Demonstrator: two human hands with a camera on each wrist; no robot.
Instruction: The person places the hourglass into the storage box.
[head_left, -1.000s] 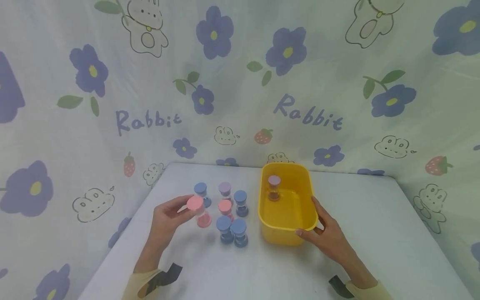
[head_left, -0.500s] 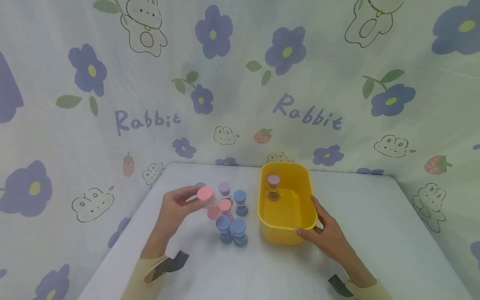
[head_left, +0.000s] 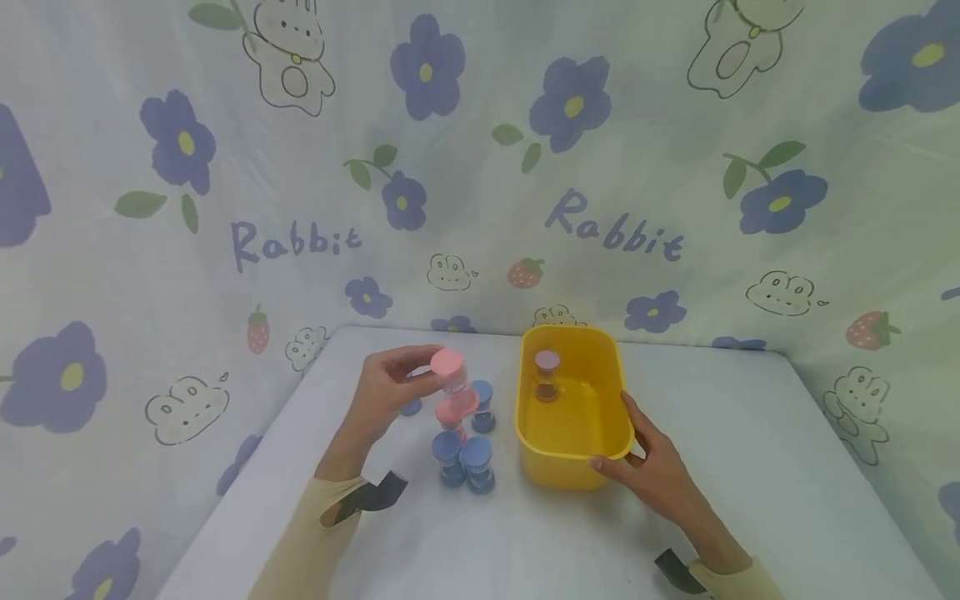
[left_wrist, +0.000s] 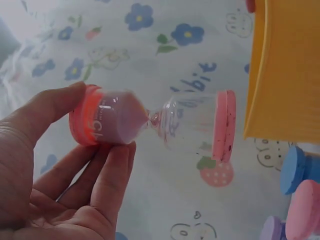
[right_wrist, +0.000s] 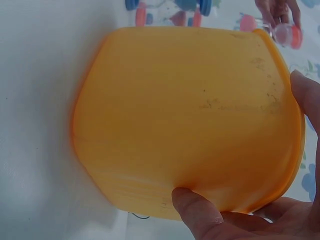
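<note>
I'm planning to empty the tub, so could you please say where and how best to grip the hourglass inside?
Probably pinch the top cap from above: the hourglass stands upright, cap uppermost, and the yellow tub surrounds it.

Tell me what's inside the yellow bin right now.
Inside the yellow bin, one lilac-topped hourglass stands upright toward the far left corner. The floor under its base is covered, and the near wall's inner face is hidden behind the rim.
</note>
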